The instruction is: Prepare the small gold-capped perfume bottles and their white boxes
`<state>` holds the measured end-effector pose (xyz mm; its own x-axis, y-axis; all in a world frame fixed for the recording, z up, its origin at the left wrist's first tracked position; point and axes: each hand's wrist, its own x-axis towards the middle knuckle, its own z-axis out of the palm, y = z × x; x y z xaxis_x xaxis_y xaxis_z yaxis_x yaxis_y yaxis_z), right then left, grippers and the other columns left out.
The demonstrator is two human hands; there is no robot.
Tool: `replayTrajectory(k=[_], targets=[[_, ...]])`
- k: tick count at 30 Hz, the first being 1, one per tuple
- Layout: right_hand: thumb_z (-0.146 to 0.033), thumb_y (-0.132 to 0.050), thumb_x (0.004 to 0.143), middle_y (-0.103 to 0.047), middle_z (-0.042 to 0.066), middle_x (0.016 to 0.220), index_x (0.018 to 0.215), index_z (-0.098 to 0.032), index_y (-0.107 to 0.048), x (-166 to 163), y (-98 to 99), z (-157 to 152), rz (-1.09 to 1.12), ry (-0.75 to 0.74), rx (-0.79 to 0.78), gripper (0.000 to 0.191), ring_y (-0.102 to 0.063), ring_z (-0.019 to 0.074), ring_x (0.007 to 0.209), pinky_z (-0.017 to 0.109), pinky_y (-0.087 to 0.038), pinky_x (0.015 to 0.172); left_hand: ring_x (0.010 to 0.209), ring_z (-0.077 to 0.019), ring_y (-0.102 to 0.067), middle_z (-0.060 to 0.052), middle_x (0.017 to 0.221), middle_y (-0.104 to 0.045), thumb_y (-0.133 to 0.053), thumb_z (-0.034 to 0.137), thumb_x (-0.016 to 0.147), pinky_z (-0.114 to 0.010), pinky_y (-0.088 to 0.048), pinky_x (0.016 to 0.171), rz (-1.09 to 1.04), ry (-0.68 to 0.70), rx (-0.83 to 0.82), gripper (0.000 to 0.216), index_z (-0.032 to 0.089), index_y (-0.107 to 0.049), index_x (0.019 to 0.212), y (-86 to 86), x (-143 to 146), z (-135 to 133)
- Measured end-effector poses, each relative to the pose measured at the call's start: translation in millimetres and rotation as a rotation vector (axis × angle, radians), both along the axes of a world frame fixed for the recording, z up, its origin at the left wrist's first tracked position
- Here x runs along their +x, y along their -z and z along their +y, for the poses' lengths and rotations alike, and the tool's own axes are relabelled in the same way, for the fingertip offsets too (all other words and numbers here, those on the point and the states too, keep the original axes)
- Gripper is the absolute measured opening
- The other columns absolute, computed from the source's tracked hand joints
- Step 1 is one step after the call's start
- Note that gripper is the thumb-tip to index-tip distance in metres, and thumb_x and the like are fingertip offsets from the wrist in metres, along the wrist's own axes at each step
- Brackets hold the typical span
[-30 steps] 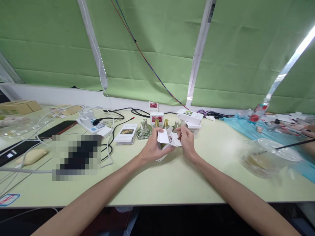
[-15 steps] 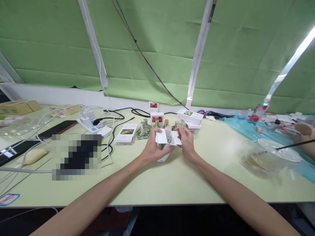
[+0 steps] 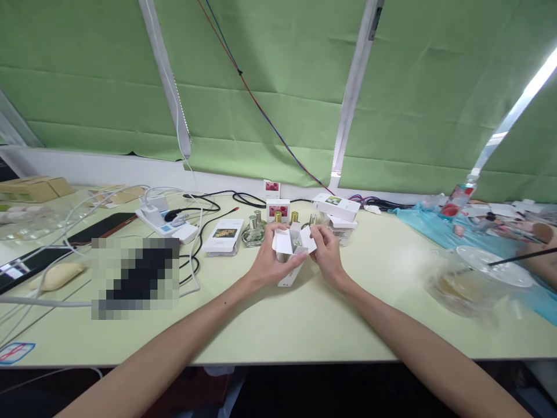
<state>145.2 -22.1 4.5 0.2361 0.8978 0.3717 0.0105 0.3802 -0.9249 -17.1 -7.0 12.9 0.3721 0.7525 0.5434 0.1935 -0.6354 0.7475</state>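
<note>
My left hand [image 3: 268, 262] is wrapped round a small white carton [image 3: 289, 255] held upright over the pale green table [image 3: 304, 325]. Its top flaps stand open. My right hand [image 3: 326, 252] pinches the right flap of the same carton. A small bottle seems to sit inside the carton, mostly hidden. Just behind my hands stand several small glass perfume bottles [image 3: 253, 230] with gold or silver caps, and white perfume boxes [image 3: 336, 205] are stacked at the back right.
A flat white box [image 3: 224, 235] lies left of the bottles. A white power strip [image 3: 165, 223], cables and dark phones [image 3: 102, 226] fill the left side. At the right sit a clear lidded bowl [image 3: 478, 278], a blue sheet and another person's hand [image 3: 542, 255].
My hands have drawn the carton slightly closer together and the flaps have folded inward a little. The other person's hand at the right edge has shifted.
</note>
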Motion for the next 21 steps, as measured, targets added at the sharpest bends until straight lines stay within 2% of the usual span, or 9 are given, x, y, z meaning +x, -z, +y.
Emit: replayTrajectory(k=[8,18,21], targets=[[-0.055,-0.057,0.092,-0.044,-0.006,0.061,0.083,-0.021,-0.057,1,6.3,4,-0.023,-0.035,0.132,0.035,-0.037,0.0076,0.047,0.023,-0.032,0.044,0.108,-0.0224,-0.057,-0.007,0.12,-0.051,-0.069,0.041,0.08,-0.039,-0.048,0.09,-0.094,0.035,0.131,0.05,0.027,-0.036,0.114,2.1,-1,9],[-0.052,-0.057,0.093,-0.045,-0.006,0.06,0.086,-0.021,-0.056,-1,4.8,2,-0.034,-0.058,0.151,0.032,-0.04,0.0075,0.047,0.022,-0.033,0.044,0.112,-0.0228,-0.054,-0.007,0.121,-0.051,-0.066,0.044,0.084,-0.038,-0.046,0.093,-0.1,0.041,0.166,0.046,0.025,-0.038,0.116,4.1,-4,13],[-0.052,-0.056,0.094,-0.048,-0.006,0.06,0.092,-0.021,-0.056,-2,3.1,0,-0.048,-0.069,0.153,0.031,-0.041,0.0073,0.047,0.022,-0.033,0.044,0.111,-0.0228,-0.055,-0.007,0.12,-0.052,-0.065,0.044,0.085,-0.039,-0.046,0.094,-0.105,0.044,0.178,0.045,0.025,-0.039,0.116,3.7,-4,13]])
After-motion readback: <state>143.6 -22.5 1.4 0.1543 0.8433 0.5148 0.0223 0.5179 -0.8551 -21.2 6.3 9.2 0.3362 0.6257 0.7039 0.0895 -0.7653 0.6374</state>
